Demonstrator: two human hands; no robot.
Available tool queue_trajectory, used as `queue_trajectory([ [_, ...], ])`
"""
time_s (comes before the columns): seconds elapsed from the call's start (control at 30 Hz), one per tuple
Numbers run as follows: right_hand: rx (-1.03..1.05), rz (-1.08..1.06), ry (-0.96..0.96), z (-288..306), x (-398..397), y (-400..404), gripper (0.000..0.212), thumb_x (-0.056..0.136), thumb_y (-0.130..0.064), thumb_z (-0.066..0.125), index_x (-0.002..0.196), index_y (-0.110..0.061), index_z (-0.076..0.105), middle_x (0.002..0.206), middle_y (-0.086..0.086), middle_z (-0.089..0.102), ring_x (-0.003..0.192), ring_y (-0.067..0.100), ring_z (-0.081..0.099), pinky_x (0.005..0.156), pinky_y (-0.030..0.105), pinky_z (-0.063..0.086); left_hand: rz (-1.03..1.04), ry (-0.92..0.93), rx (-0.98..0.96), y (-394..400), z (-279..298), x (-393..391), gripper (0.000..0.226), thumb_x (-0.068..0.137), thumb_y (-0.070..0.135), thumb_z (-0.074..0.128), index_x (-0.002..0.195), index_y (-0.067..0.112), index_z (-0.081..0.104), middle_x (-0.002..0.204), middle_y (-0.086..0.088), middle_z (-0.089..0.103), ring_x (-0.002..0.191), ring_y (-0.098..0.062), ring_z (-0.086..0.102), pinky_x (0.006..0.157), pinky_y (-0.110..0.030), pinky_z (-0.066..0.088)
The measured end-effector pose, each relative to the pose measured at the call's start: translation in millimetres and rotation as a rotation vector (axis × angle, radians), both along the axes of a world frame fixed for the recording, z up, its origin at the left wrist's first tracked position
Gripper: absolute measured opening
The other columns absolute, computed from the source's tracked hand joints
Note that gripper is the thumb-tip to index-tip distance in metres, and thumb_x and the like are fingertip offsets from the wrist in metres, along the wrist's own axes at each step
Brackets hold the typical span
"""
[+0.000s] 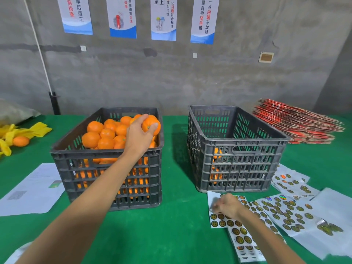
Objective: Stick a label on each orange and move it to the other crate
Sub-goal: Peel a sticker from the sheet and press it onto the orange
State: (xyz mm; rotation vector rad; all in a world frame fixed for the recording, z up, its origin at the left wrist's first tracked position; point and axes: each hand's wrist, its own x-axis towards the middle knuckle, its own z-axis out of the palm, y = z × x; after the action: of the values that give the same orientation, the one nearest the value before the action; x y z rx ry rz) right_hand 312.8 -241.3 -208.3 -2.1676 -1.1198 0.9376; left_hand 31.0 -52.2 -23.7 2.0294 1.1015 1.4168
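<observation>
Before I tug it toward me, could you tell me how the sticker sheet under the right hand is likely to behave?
The sticker sheet looks thin and flat, so it would probably flop and bend if lifted by one edge. It overlaps another sheet, so pulling may drag that along. It seems light; the right hand on it likely helps keep it from sliding on the green cloth.

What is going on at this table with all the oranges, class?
A person is labelling oranges. The left hand grips an orange at the top of the full left crate. The right hand is down on a sticker sheet on the green table, apparently picking at a label, though blur hides the fingers. The right crate holds only a few oranges, so most of the work remains.
</observation>
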Motion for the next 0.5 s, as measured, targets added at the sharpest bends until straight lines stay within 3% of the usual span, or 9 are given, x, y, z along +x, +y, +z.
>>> queue_trajectory([
  [0.1,0.048,0.011,-0.142,-2.5,-4.4,-2.7,0.018,0.1,-0.015,0.059,0.088,-0.011,0.071,0.102,0.002,0.072,0.11,0.025,0.065,0.092,0.031,0.048,-0.014,-0.023,-0.007,1.7,-0.8,-1.5,0.057,0.098,0.04,0.068,0.147,0.015,0.054,0.148,-0.005,0.057,0.136,-0.022,0.051,0.112,-0.041,0.046],
  [0.23,0.115,-0.074,-0.305,4.8,-12.0,-1.1,0.01,0.108,-0.025,0.042,0.106,-0.016,0.046,0.093,0.003,0.062,0.084,0.02,0.061,0.068,0.035,0.046,-0.041,-0.031,-0.015,1.9,-0.7,-2.2,0.057,0.098,0.041,0.068,0.146,0.014,0.054,0.147,-0.005,0.058,0.136,-0.022,0.052,0.113,-0.041,0.045],
  [0.33,0.381,-0.08,-0.475,24.1,-26.9,7.9,0.013,0.105,-0.027,0.048,0.095,-0.021,0.052,0.075,-0.003,0.062,0.066,0.013,0.059,0.06,0.037,0.049,-0.071,-0.02,-0.012,1.8,-1.1,-3.0,0.057,0.098,0.041,0.068,0.146,0.015,0.055,0.146,-0.006,0.058,0.135,-0.021,0.053,0.113,-0.04,0.045],
  [0.5,0.843,-0.044,-0.362,85.1,-65.8,33.2,0.013,0.101,-0.02,0.06,0.089,-0.026,0.063,0.071,-0.013,0.063,0.064,0.007,0.057,0.059,0.017,0.041,-0.185,0.007,-0.033,-0.7,-0.6,-3.9,0.055,0.096,0.042,0.069,0.144,0.019,0.058,0.145,-0.002,0.059,0.123,-0.01,0.053,0.102,-0.026,0.044],
])
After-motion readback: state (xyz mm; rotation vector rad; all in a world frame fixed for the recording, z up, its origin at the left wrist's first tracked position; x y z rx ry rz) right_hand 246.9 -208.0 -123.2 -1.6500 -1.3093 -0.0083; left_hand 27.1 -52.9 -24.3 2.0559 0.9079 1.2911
